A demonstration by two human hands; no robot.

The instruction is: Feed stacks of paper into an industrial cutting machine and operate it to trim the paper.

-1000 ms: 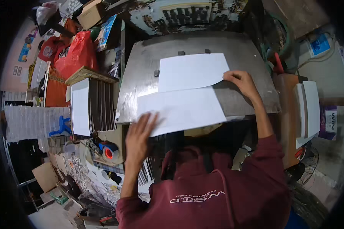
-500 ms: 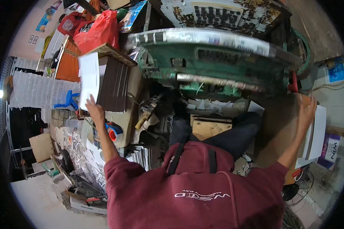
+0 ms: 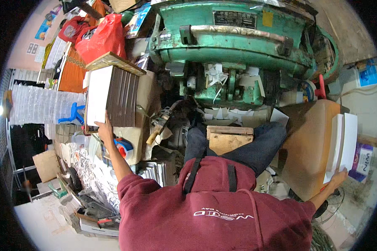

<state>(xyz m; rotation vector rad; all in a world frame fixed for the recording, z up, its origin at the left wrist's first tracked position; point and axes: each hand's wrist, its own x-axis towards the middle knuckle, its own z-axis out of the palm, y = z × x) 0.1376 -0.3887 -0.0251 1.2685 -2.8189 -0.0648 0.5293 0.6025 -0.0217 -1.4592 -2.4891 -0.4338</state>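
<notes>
At the left, my left hand (image 3: 106,130) has its fingers apart, touching the lower edge of a white sheet (image 3: 99,96). That sheet lies against a thick stack of dark-brown boards (image 3: 123,98). Far to the right, my right hand (image 3: 338,180) closes around the lower end of a few white sheets (image 3: 347,146); its fingertips are partly hidden. These sheets lie along the outer side of a brown, rounded-edge surface (image 3: 308,150). In front of me stands a green press-like machine (image 3: 234,52) with a long worn bar across it, and neither hand touches it.
White paper scraps (image 3: 226,113) lie below the machine, and a red lever (image 3: 320,88) stands at its right. A wooden block (image 3: 230,140) sits between my legs. A blue-and-red tape dispenser (image 3: 122,147) and a yellow-handled tool (image 3: 157,129) are near the left stack.
The machine's green moving part has swung up and away, exposing its lower parts. My right hand has moved from near the red lever down to the sheets' lower end. The left sheet has settled against the stack.
</notes>
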